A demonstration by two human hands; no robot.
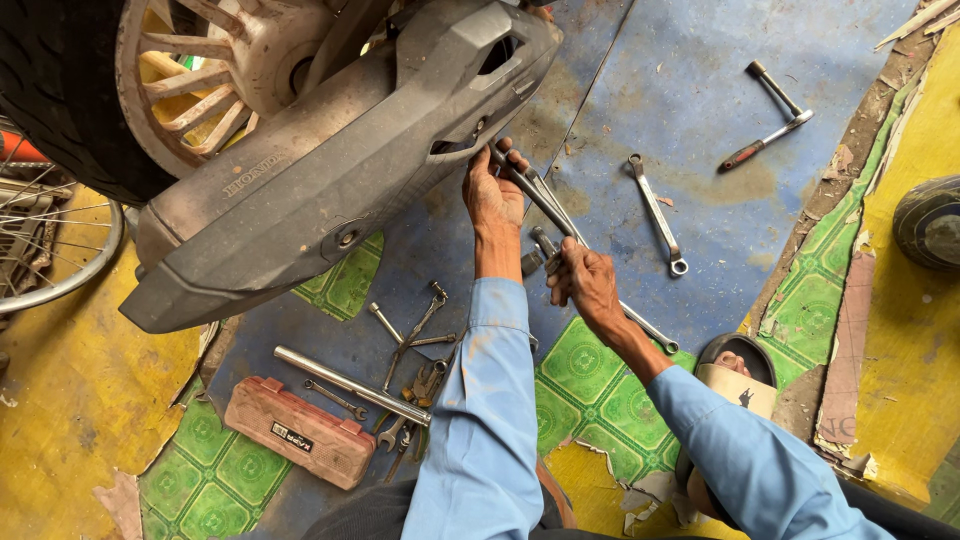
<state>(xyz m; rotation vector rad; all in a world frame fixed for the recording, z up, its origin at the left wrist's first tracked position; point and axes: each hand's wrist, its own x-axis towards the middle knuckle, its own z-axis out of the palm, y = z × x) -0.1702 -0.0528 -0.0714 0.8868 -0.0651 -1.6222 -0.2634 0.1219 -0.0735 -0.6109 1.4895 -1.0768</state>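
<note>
**Open floor far right, clutter near left**

Blocked far left by the grey engine cover (pixel 330 180) and rear wheel (pixel 150 90), filling that whole side. Crowded near left: red tool case (pixel 300 432), steel tube (pixel 350 385) and scattered small wrenches (pixel 410 340). Open blue floor (pixel 700 90) far right, broken only by a lone spanner (pixel 657 213) and a T-handle wrench (pixel 768 125), well apart. Hemmed at the right edge by a dark tyre (pixel 928 222).

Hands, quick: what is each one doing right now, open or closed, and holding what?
Left hand: closed on the upper end of the long wrench, against the grey engine cover.
Right hand: closed in a grip lower on that long wrench.
</note>
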